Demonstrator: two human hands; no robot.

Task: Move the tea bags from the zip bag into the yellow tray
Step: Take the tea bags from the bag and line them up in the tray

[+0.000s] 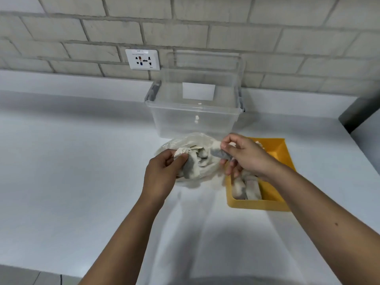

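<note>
A clear zip bag (197, 145) full of pale tea bags lies on the white counter in front of a clear box. My left hand (162, 173) grips the bag's left edge with curled fingers. My right hand (244, 157) pinches a grey-white tea bag (219, 154) at the zip bag's right side, beside the tray. The yellow tray (281, 153) sits to the right of the zip bag and holds several tea bags (246, 188) near its front; my right wrist hides part of it.
A clear plastic storage box (195, 118) stands behind the zip bag, against the brick wall. A wall socket (143, 59) is at the back left. A dark object (359, 114) sits at the far right edge of the white counter (72, 171).
</note>
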